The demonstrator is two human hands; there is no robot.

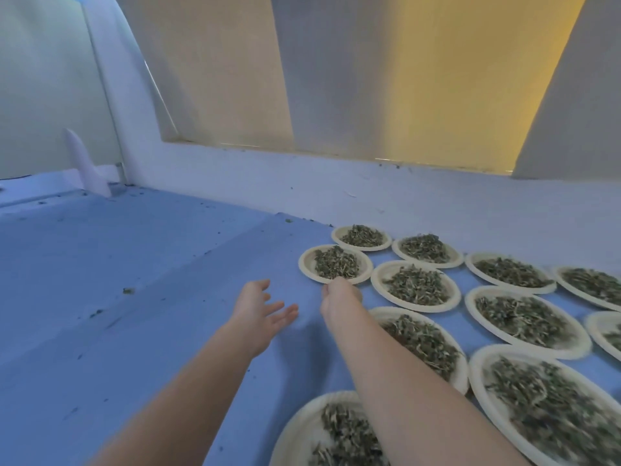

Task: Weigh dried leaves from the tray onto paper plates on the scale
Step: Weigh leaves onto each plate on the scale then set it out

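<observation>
Several cream paper plates heaped with dried green leaves lie on a blue surface at the right. My right hand (339,292) reaches forward and its fingers pinch the near rim of one filled paper plate (307,264) at the left edge of the group. My left hand (260,309) hovers just left of it above the blue surface, fingers spread, holding nothing. No scale and no tray are in view.
A filled plate (416,285) sits right beside the held one, and another plate (361,237) behind it. The blue surface (134,314) carries scattered leaf crumbs. A white ledge (336,183) and curtained window run along the back; a white bracket (87,166) stands far left.
</observation>
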